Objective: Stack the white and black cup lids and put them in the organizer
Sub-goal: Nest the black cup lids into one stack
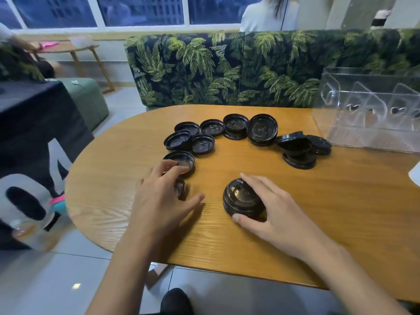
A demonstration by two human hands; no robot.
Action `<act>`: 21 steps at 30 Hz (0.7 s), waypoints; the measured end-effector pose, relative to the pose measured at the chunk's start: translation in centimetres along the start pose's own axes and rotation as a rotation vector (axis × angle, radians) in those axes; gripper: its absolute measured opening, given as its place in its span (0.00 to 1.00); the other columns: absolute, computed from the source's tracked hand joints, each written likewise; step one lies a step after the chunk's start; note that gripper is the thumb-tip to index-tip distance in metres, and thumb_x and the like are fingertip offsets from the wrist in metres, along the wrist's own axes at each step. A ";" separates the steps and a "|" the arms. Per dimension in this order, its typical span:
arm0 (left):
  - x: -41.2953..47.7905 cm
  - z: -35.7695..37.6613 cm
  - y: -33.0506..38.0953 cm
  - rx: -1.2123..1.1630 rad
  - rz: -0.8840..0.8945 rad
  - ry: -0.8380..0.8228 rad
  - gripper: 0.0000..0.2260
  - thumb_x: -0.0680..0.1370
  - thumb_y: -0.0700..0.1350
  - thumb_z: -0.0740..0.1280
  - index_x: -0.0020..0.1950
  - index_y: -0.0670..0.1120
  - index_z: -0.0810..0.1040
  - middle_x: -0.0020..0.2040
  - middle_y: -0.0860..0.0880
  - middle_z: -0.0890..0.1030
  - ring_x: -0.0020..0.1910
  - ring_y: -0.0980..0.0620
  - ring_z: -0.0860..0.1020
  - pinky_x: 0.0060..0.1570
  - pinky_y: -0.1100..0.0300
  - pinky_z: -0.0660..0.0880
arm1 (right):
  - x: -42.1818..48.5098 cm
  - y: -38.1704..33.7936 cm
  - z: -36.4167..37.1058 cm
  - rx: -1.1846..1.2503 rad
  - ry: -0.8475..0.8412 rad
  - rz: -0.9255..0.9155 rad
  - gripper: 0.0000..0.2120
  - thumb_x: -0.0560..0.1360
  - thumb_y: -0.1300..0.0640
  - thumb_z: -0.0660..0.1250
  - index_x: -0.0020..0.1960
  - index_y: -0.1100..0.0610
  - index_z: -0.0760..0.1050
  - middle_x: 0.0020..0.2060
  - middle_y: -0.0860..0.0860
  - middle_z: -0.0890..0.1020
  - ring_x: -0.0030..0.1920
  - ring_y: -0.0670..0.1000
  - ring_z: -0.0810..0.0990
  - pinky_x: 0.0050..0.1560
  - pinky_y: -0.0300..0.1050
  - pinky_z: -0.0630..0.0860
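Observation:
Several black cup lids lie scattered in an arc across the wooden table [295,223]. My right hand [272,210] grips a short stack of black lids [242,197] standing dome-up near the table's middle, thumb at the front, fingers at the back. My left hand [159,194] reaches over an upturned black lid [180,161] at the left, its fingertips touching the rim; another lid [180,188] sits partly hidden under the fingers. The clear acrylic organizer [368,110] stands at the back right. No white lids are in view.
More black lids [262,128] sit in small piles at the back, and a tumbled pile [300,150] lies near the organizer. A leaf-print sofa [227,69] stands behind the table. A white object [416,176] shows at the right edge. A person sits beyond the sofa.

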State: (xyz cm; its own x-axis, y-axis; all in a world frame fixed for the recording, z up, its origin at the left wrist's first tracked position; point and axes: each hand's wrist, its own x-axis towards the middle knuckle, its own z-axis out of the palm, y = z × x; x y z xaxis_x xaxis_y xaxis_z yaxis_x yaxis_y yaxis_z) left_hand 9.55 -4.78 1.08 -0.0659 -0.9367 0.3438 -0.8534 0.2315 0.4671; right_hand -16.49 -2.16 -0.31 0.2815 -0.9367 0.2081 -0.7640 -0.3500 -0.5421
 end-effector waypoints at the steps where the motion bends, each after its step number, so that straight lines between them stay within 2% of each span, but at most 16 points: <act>1: -0.1 -0.3 -0.3 0.000 -0.017 -0.011 0.32 0.68 0.66 0.77 0.69 0.54 0.80 0.68 0.55 0.74 0.65 0.50 0.76 0.63 0.43 0.77 | 0.2 -0.2 0.1 -0.003 -0.004 0.000 0.41 0.75 0.36 0.71 0.82 0.42 0.57 0.74 0.34 0.64 0.72 0.38 0.66 0.71 0.34 0.64; 5: -0.4 -1.1 -1.1 -0.008 -0.050 -0.030 0.27 0.72 0.57 0.79 0.69 0.53 0.80 0.65 0.56 0.77 0.62 0.52 0.78 0.60 0.52 0.79 | 0.9 -0.9 0.4 -0.023 -0.023 0.000 0.40 0.75 0.36 0.71 0.82 0.41 0.58 0.74 0.33 0.64 0.72 0.37 0.66 0.71 0.35 0.65; 7: -0.4 -1.3 -1.3 -0.024 -0.059 -0.031 0.22 0.74 0.51 0.77 0.67 0.53 0.81 0.63 0.55 0.79 0.60 0.51 0.79 0.59 0.52 0.79 | 1.2 -1.2 0.5 -0.030 -0.026 0.001 0.40 0.75 0.35 0.70 0.82 0.41 0.58 0.73 0.33 0.65 0.72 0.38 0.66 0.72 0.36 0.65; 10: -0.2 -1.1 -1.4 -0.050 -0.023 -0.001 0.14 0.76 0.45 0.75 0.62 0.50 0.85 0.56 0.52 0.85 0.54 0.50 0.82 0.55 0.49 0.81 | 1.8 -1.8 0.5 -0.049 -0.053 0.020 0.40 0.75 0.35 0.70 0.82 0.40 0.57 0.73 0.32 0.64 0.71 0.36 0.65 0.67 0.30 0.62; 13: -0.1 -0.7 -1.3 -0.103 0.034 0.062 0.10 0.78 0.43 0.74 0.60 0.48 0.87 0.51 0.51 0.88 0.49 0.53 0.84 0.51 0.52 0.81 | 2.4 -2.2 0.5 -0.063 -0.077 0.036 0.41 0.75 0.35 0.71 0.82 0.40 0.57 0.73 0.32 0.63 0.71 0.34 0.63 0.61 0.22 0.59; 15: -0.1 -0.4 -1.1 -0.177 0.055 0.126 0.09 0.78 0.42 0.74 0.58 0.48 0.86 0.49 0.54 0.87 0.45 0.59 0.82 0.48 0.62 0.79 | 2.8 -2.5 0.8 -0.058 -0.078 0.036 0.41 0.74 0.36 0.71 0.81 0.40 0.58 0.72 0.31 0.64 0.69 0.34 0.64 0.58 0.17 0.58; 17: -0.2 -0.3 -0.8 -0.303 0.027 0.189 0.11 0.78 0.40 0.75 0.59 0.48 0.86 0.48 0.58 0.86 0.47 0.64 0.81 0.47 0.73 0.74 | 3.1 -2.7 1.0 -0.055 -0.070 0.034 0.40 0.74 0.36 0.72 0.81 0.41 0.59 0.70 0.31 0.65 0.67 0.33 0.65 0.57 0.16 0.58; 19: -0.1 -0.2 -0.5 -0.453 -0.031 0.221 0.13 0.78 0.39 0.75 0.61 0.50 0.84 0.50 0.61 0.86 0.50 0.65 0.82 0.50 0.72 0.76 | 3.2 -2.9 1.2 -0.041 -0.056 0.035 0.40 0.73 0.36 0.73 0.80 0.41 0.61 0.69 0.31 0.66 0.66 0.32 0.65 0.58 0.16 0.58; 21: 0.1 -0.1 -0.3 -0.709 -0.132 0.200 0.14 0.79 0.38 0.74 0.62 0.50 0.82 0.51 0.57 0.87 0.52 0.60 0.84 0.53 0.63 0.81 | 3.0 -3.0 1.4 -0.018 -0.046 0.041 0.40 0.73 0.36 0.72 0.80 0.41 0.61 0.70 0.31 0.66 0.68 0.34 0.66 0.59 0.18 0.60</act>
State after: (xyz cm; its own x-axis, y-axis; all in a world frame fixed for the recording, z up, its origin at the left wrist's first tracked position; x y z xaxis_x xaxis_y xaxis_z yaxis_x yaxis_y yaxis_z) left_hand 9.81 -4.96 1.05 0.1666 -0.9186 0.3584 -0.3049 0.2976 0.9047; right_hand -12.52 -3.97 0.82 0.2759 -0.9497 0.1483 -0.7857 -0.3117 -0.5343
